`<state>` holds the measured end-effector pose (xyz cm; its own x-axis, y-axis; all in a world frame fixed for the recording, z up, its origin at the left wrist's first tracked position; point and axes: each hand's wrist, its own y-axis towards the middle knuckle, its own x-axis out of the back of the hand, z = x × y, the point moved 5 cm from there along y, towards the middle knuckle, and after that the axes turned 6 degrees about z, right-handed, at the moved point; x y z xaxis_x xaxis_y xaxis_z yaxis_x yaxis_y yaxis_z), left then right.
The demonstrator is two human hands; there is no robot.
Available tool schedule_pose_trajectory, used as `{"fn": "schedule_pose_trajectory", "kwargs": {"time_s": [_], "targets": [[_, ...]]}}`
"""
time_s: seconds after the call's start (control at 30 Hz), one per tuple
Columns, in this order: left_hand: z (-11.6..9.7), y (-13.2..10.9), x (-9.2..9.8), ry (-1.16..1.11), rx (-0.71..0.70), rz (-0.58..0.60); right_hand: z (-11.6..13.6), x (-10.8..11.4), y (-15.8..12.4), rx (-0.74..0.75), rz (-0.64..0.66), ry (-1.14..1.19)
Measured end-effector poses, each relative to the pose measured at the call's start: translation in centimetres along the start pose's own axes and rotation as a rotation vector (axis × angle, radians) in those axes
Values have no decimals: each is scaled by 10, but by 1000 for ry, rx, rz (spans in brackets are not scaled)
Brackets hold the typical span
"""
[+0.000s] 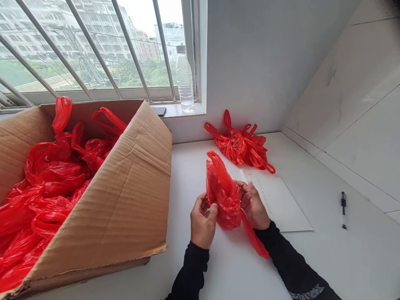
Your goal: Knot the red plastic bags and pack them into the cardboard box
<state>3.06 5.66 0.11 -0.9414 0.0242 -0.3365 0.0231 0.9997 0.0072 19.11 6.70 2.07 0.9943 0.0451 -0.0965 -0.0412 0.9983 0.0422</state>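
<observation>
Two dark sleeves [191, 266] enter at the bottom of the frame. The left hand [203, 225], at bottom centre, has thumb and fingers closed on the left edge of a red plastic bag [225, 204]. The right hand [256, 208] is positioned at the bag's right edge, fingers curved and partly hidden; whether they grip the film cannot be determined. The bag is at the centre of the frame, one loop upward, one strip trailing to the lower right.

An open cardboard box [134, 191] containing red bags [59, 179] occupies the left side. A white sheet [283, 204] lies on the white tabletop [315, 258], right of centre; a capped pen [343, 210] lies farther right. Beyond the sheet, a bunch of red bags [239, 146] lies near the wall. At upper centre, a clear bottle [185, 83] stands upright on the sill [200, 109] before a barred window [103, 50].
</observation>
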Motion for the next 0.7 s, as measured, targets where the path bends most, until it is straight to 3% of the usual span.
{"fn": "schedule_pose_trajectory", "kwargs": {"time_s": [0.1, 0.2, 0.37, 0.7], "targets": [[-3, 2, 1, -2, 4, 28, -7, 5, 3, -74, -10, 137], [-4, 1, -5, -63, 47, 121, -3, 10, 4, -50, -51, 101], [3, -2, -17, -143, 159, 275, 2, 3, 3, -59, 57, 101], [-2, -2, -24, -127, 171, 374, -1, 2, 4, -21, 68, 152]]}}
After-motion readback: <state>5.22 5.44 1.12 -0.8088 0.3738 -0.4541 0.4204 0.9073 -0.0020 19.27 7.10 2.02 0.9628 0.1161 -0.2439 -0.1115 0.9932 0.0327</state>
